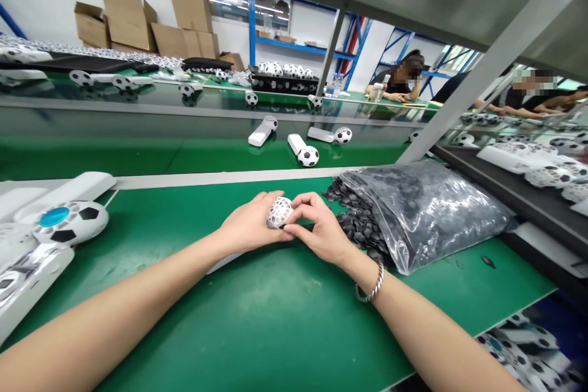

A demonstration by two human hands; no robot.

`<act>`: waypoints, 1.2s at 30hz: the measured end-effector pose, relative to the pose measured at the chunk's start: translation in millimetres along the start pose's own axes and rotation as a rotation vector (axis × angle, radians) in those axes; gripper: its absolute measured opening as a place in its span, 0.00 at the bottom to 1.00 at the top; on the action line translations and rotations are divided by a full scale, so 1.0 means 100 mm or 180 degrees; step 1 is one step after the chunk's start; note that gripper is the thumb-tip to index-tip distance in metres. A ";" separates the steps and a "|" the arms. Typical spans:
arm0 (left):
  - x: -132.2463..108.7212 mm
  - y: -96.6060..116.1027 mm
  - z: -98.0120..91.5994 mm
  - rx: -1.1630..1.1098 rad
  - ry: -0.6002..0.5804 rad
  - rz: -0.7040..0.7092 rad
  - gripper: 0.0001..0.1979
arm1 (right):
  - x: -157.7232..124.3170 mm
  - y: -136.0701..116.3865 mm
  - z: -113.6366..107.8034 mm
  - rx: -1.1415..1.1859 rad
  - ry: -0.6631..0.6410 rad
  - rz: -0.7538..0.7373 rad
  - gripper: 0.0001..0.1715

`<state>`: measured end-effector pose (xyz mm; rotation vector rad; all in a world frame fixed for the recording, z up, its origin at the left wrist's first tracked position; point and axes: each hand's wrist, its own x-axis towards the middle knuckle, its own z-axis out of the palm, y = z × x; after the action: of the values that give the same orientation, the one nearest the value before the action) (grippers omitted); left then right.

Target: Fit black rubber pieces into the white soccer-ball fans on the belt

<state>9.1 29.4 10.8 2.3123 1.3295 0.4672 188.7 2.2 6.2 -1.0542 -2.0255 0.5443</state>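
Note:
My left hand is wrapped round a small hand-held fan, whose white grille head shows between both hands above the green work mat. Part of its white handle shows under my left wrist. My right hand pinches the right side of the fan head with thumb and fingers closed on it. A silver bracelet sits on my right wrist. Just right of my hands lies a clear plastic bag of small dark round parts, some spilling out at its mouth.
Football-patterned fans lie at the left edge. More fans rest on the green conveyor behind. A slanted metal post rises on the right. Trays of fans fill the right shelf. Two other people sit at the far right. Cardboard boxes stand behind.

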 end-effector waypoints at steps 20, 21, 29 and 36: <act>0.03 0.03 -0.01 -0.0115 0.0024 -0.0029 0.34 | 0.03 0.10 0.09 0.1609 -0.0323 0.1076 0.26; 0.03 0.02 -0.01 -0.0155 0.0030 -0.0047 0.35 | 0.04 0.11 0.09 0.1670 -0.0358 0.1107 0.27; 0.07 -0.07 0.00 -0.0612 -0.0054 0.0023 0.38 | 0.05 0.14 0.09 0.1622 -0.0386 0.1066 0.27; 0.06 -0.05 0.01 -0.0492 0.0014 0.0059 0.33 | 0.04 0.14 0.08 0.1438 -0.0393 0.1026 0.28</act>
<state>8.5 37.2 7.9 2.1995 1.2296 0.5609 187.4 13.3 -6.1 -1.0842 -1.7200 1.1977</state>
